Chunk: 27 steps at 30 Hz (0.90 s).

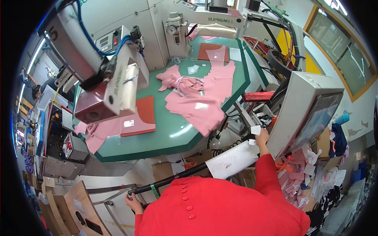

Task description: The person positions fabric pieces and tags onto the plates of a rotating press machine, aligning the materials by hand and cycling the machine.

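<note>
A long black bar (179, 175) runs slantwise in front of my red-clothed body, with a white sheet (232, 159) around its right part. My left hand (134, 202) is closed at the bar's left end, fingers by a metal knob. My right hand (262, 138), beyond the bar's right end, pinches a small white slip of paper (256, 130) beside a black part. On the green table (173, 137) ahead lie pink fabric pieces (197, 108), some bunched, with a shiny clear patch on one. Another pink piece (110, 128) lies over a brown-red pad (145, 118).
A press head (98, 104) overhangs the table's left side; a second press arm (218, 19) stands at the back. A grey monitor-like box (307, 114) is close to my right hand. Pink scraps (293, 179) pile up at right. A wooden board (84, 208) with a phone stands lower left.
</note>
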Each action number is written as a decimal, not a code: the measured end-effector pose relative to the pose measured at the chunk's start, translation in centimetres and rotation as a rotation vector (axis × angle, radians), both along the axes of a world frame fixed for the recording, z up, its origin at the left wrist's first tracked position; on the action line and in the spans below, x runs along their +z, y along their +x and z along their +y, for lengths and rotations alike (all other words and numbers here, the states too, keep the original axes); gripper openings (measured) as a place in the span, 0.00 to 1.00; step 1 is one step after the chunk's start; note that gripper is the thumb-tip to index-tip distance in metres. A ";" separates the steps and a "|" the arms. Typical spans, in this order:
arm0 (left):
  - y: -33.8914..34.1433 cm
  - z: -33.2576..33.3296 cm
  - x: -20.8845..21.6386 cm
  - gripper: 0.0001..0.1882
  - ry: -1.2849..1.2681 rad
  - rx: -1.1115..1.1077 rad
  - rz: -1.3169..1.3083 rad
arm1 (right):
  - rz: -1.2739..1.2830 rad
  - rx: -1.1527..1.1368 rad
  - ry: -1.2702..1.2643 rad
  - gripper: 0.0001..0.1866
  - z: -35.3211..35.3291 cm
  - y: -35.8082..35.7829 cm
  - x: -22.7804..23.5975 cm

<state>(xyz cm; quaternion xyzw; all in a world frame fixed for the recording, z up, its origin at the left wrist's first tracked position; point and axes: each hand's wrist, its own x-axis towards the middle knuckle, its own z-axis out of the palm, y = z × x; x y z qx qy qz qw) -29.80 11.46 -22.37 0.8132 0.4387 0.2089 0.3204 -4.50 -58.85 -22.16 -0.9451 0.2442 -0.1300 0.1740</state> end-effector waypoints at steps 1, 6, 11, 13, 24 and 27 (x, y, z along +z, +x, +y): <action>0.3 -0.2 0.1 0.22 0.002 -0.001 -0.001 | -0.049 0.050 0.042 0.17 0.5 -0.2 1.3; 4.8 -6.3 8.6 0.10 -0.330 -0.528 -0.169 | -0.253 0.047 0.270 0.19 7.6 -0.5 10.9; 12.6 -14.4 22.4 0.07 -0.068 -0.989 -0.212 | -0.396 0.190 0.329 0.15 12.1 2.2 17.2; 15.4 -16.8 26.2 0.09 -0.019 -1.186 -0.206 | -0.432 0.233 0.283 0.14 11.9 3.5 18.3; 30.0 -17.1 28.7 0.16 0.081 -1.401 0.113 | -0.391 0.481 0.092 0.11 16.0 10.2 24.7; 33.3 -16.3 27.4 0.17 0.073 -1.303 0.147 | -0.247 0.647 -0.011 0.09 17.6 12.8 23.6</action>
